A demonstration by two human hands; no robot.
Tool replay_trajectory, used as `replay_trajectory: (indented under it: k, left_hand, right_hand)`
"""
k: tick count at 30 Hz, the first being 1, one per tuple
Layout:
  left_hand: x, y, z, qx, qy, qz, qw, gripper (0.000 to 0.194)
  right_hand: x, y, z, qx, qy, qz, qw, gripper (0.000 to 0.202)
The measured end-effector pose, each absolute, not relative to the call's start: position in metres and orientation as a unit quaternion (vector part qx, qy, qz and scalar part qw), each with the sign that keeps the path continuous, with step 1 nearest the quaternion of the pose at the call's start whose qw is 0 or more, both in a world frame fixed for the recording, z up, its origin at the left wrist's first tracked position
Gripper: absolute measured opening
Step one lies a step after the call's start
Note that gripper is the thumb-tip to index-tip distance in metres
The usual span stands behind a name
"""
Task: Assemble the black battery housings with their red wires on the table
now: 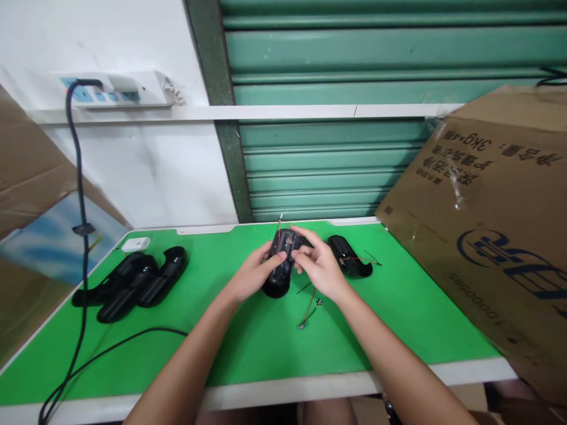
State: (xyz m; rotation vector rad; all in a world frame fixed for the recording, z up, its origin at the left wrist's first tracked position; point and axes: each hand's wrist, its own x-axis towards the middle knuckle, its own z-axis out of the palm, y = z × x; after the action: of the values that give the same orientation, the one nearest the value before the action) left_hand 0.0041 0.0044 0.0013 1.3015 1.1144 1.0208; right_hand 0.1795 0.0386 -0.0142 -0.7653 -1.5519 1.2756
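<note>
A black plastic housing (280, 265) with red wires inside rests on the green mat (248, 330) near the table's middle. My left hand (251, 275) grips its left side. My right hand (319, 264) holds its right side, fingers curled over the top. Just right of my right hand lies another black shell (351, 257) with red and black wires trailing from it. A small wired part (310, 311) lies on the mat below my right hand.
Several black curved shells (133, 282) are piled at the left, with a small white block (136, 244) behind them. A black cable (80, 330) runs down from a wall power strip (119, 90). A large cardboard box (491, 236) leans at the right edge.
</note>
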Motion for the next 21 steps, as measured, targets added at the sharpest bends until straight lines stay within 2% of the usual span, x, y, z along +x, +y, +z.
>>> replay_trajectory:
  k: [3,5,11,15,18,21]
  left_hand:
    - [0.007,0.006,-0.001,0.538,0.478,0.445,0.533,0.062]
    - [0.010,0.006,-0.002,0.547,0.478,0.445,0.524,0.060]
    - [0.015,0.003,-0.007,0.575,0.476,0.424,0.513,0.054]
    - [0.016,0.001,-0.007,0.607,0.495,0.430,0.449,0.048]
    - [0.016,0.001,-0.007,0.614,0.525,0.426,0.408,0.047]
    - [0.016,0.000,-0.008,0.593,0.514,0.446,0.430,0.049]
  right_hand:
    - [0.175,0.033,-0.012,-0.358,-0.647,0.382,0.554,0.033]
    - [0.173,0.030,-0.011,-0.380,-0.652,0.321,0.572,0.024]
    - [0.169,0.033,-0.014,-0.389,-0.623,0.377,0.564,0.023]
    - [0.170,0.037,-0.018,-0.389,-0.602,0.400,0.571,0.021]
    - [0.172,0.036,-0.017,-0.379,-0.628,0.367,0.573,0.014]
    - [0.175,0.032,-0.015,-0.354,-0.697,0.272,0.561,0.010]
